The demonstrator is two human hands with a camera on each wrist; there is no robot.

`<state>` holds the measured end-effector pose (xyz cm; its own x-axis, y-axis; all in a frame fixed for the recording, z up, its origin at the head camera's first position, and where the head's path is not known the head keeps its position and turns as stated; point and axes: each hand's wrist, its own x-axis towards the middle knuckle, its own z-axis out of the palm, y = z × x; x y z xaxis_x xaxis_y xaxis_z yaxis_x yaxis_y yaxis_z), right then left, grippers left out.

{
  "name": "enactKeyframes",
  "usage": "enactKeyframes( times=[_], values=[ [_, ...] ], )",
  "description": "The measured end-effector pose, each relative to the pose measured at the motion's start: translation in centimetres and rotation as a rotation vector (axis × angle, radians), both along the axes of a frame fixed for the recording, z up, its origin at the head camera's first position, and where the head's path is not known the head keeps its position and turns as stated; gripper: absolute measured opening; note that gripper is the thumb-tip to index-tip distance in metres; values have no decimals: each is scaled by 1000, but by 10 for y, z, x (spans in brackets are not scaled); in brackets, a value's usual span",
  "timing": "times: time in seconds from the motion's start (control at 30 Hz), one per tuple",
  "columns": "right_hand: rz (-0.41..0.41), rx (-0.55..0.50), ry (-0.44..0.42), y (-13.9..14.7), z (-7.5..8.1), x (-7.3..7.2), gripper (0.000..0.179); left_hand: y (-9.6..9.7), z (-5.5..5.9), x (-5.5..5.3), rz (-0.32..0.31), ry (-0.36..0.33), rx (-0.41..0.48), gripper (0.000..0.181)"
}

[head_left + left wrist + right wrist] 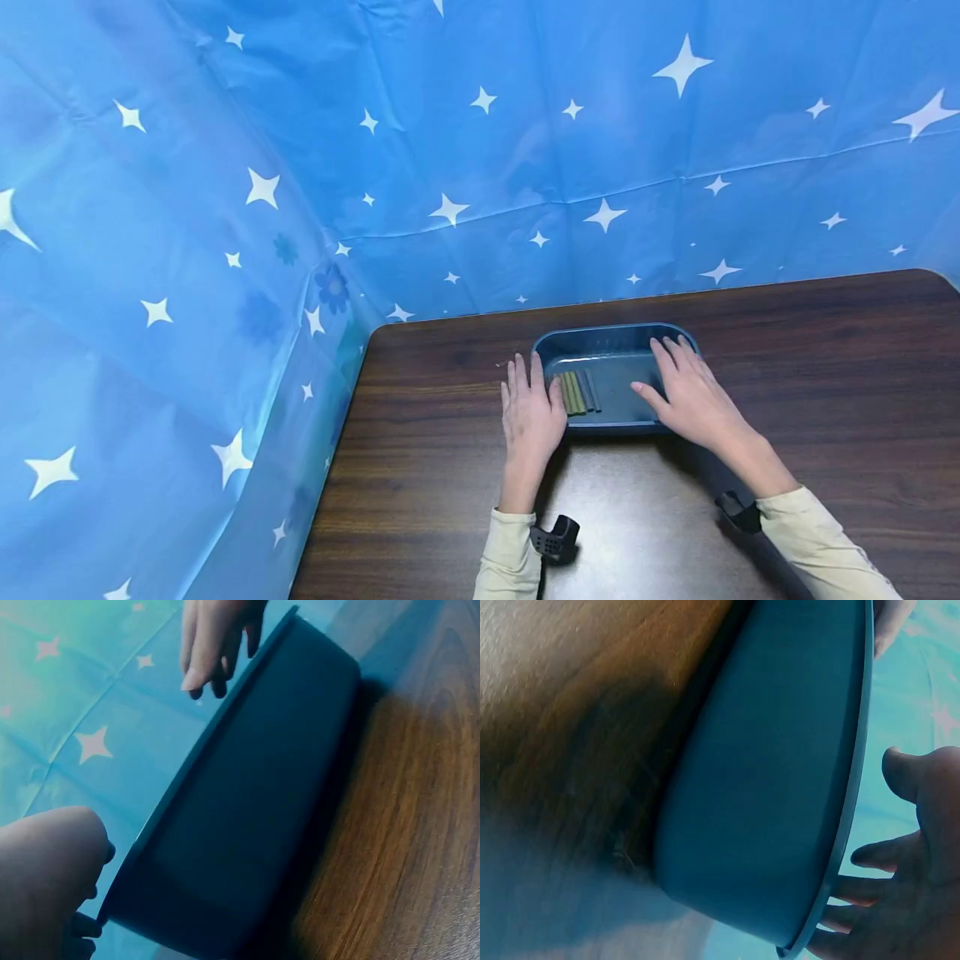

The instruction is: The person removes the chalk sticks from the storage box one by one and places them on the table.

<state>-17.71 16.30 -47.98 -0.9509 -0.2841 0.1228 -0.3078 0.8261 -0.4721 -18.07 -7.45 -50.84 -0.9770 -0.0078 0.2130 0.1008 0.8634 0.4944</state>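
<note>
Blue tray (618, 383), lower right, looks light, stiff; your left fingers (521, 375) and right fingers (684, 357), extended, flank its best-held ends.

We see the left arm (506, 554) reach almost straight forward and the right arm (817, 533) slant inward. We see the left hand (534, 421) from its back, fingers extended; the right hand (696, 404) likewise has straight fingers, its thumb spread wide toward the left hand.

Cream sleeves (507, 553), black wristbands (550, 543)
</note>
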Motion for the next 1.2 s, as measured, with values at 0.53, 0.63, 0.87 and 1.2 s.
enactKeyframes(
  times=[0.53,0.63,0.87,1.2],
  values=[
    [-22,-84,23,-28,-8,-8,61,-7,-16,-7,109,98,490,39],
    [-16,-106,30,-32,-10,-9,59,-10,-17,-8,125,98,576,35],
    [-26,-184,-14,-37,-10,-15,56,-18,-13,-10,142,-17,876,30],
    [-122,-285,-87,-47,-11,-34,44,-24,-13,-9,107,-146,1047,34]
  ],
)
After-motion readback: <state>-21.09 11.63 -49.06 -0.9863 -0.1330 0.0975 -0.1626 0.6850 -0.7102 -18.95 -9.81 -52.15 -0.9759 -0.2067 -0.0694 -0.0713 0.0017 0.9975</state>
